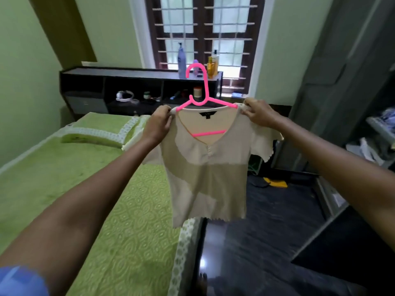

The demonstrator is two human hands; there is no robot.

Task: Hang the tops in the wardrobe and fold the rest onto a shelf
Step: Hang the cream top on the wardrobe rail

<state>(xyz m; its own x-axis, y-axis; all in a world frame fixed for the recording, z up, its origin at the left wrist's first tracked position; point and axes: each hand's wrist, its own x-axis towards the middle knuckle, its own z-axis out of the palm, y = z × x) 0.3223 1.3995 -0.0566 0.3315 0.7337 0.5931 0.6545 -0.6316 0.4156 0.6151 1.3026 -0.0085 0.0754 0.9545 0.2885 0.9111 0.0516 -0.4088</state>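
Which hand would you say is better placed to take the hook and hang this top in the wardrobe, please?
Probably the right hand: the wardrobe stands on that side. The left hand could keep the top steady on the hanger.

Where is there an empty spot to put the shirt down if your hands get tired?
The green bed has a wide bare patch between the pillow and its lace-edged side, just below the hands gripping the cream top on the pink hanger. The dark floor beside the bed is also open. The headboard shelf is crowded with bottles and jars.
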